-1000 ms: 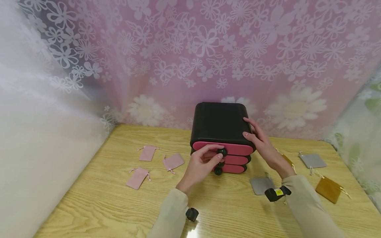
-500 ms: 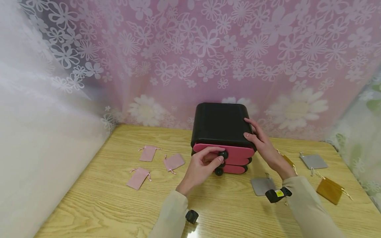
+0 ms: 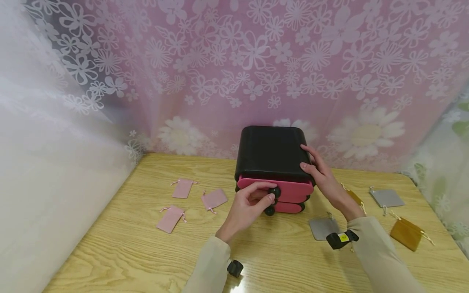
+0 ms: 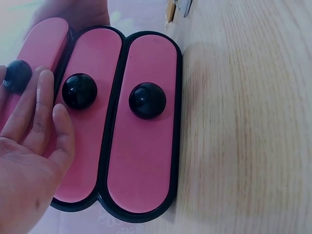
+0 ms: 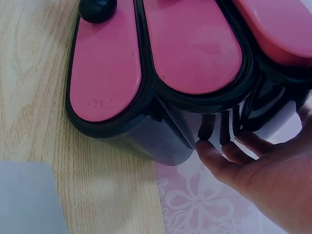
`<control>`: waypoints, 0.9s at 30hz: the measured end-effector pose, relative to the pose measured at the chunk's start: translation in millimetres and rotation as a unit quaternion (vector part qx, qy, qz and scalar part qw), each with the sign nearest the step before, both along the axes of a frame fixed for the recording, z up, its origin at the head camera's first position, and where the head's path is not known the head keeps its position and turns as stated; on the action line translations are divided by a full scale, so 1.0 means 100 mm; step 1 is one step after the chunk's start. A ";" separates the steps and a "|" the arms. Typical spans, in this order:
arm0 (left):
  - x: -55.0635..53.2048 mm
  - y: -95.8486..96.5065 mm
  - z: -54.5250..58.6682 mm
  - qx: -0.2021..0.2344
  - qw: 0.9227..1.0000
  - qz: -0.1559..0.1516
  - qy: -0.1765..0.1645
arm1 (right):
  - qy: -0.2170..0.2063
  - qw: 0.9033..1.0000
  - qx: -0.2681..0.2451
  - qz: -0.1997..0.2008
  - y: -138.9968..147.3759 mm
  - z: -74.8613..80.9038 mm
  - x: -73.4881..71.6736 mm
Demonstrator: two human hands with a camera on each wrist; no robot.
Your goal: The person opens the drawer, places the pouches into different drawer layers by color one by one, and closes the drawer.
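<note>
Near the centre of the head view, a black drawer box [image 3: 272, 148] stands upright on the wooden surface [image 3: 110, 252], its three pink fronts facing the lower edge of the frame. The left hand [image 3: 244, 205] pinches the round black knob [image 3: 276, 192] of the top drawer [image 3: 294, 189] between thumb and fingers; so small a knob probably suits fingertips better than a palm. That drawer stands slightly forward of the box, a dark gap showing above its front. The right hand [image 3: 327, 182] lies against the box's right side with fingers extended and thumb on the top edge, presumably to keep the box from sliding. The drawer front's long axis runs left to right across the frame, while its knob points toward the bottom. Pink pouches [image 3: 214, 199] lie left of the box, grey pouches [image 3: 387, 198] and brown pouches [image 3: 406, 233] at lower right, seemingly placed to keep pink separate.
</note>
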State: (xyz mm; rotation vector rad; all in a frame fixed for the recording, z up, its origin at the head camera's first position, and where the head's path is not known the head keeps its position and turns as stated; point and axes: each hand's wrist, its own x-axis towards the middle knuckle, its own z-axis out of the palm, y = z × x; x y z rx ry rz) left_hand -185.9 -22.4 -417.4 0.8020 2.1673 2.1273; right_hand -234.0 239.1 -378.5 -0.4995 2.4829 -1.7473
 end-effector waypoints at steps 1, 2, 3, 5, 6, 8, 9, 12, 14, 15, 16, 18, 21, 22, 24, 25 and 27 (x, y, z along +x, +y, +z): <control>0.00 0.00 0.00 0.000 1.000 0.000 -0.001 | 0.001 1.000 0.001 0.000 0.00 0.00 0.00; 0.01 0.00 0.00 0.000 1.000 0.000 -0.002 | 0.001 1.000 0.001 0.001 0.00 0.00 0.00; 0.01 -0.01 0.00 0.001 1.000 0.000 -0.003 | 0.001 1.000 0.001 0.001 0.00 0.00 -0.01; 0.02 -0.01 -0.01 0.002 1.000 -0.001 -0.005 | 0.002 1.000 0.001 0.002 0.00 0.00 -0.01; 0.03 -0.01 -0.01 0.001 1.000 -0.002 -0.006 | 0.001 1.000 0.002 0.002 0.00 0.00 -0.01; 0.04 -0.02 -0.01 0.001 1.000 -0.004 -0.006 | 0.001 1.000 0.003 0.001 0.00 0.00 -0.01; 0.05 -0.02 -0.01 0.001 1.000 -0.004 -0.006 | 0.000 1.000 0.004 0.001 0.01 0.00 0.00; 0.06 -0.03 0.00 -0.001 1.000 -0.007 -0.004 | -0.002 1.000 0.005 0.000 0.00 0.00 0.00; 0.08 -0.03 0.00 -0.001 1.000 -0.008 -0.007 | -0.002 1.000 0.003 -0.001 0.00 0.00 0.00; 0.08 -0.04 0.01 0.000 1.000 -0.010 -0.008 | -0.003 1.000 0.002 -0.001 0.00 0.00 0.00; 0.09 -0.04 0.01 -0.001 1.000 -0.011 -0.010 | -0.004 1.000 0.000 -0.002 0.00 0.00 0.00; 0.10 -0.04 0.01 0.001 1.000 -0.013 -0.013 | -0.004 1.000 -0.003 -0.003 0.00 0.00 0.00; 0.11 -0.04 0.01 0.003 1.000 -0.015 -0.016 | -0.006 1.000 -0.008 -0.003 0.00 0.00 0.01; 0.12 -0.04 0.01 0.002 1.000 -0.014 -0.015 | -0.005 1.000 -0.009 -0.003 0.00 0.00 0.01; 0.13 -0.04 0.01 -0.001 1.000 -0.012 -0.014 | -0.005 1.000 -0.010 -0.002 0.00 0.00 0.01; 0.14 -0.05 0.02 -0.003 1.000 -0.011 -0.015 | -0.005 1.000 -0.010 -0.001 0.00 0.00 0.00; 0.15 -0.05 0.02 -0.006 1.000 -0.011 -0.016 | -0.005 1.000 -0.010 0.001 0.00 0.00 0.00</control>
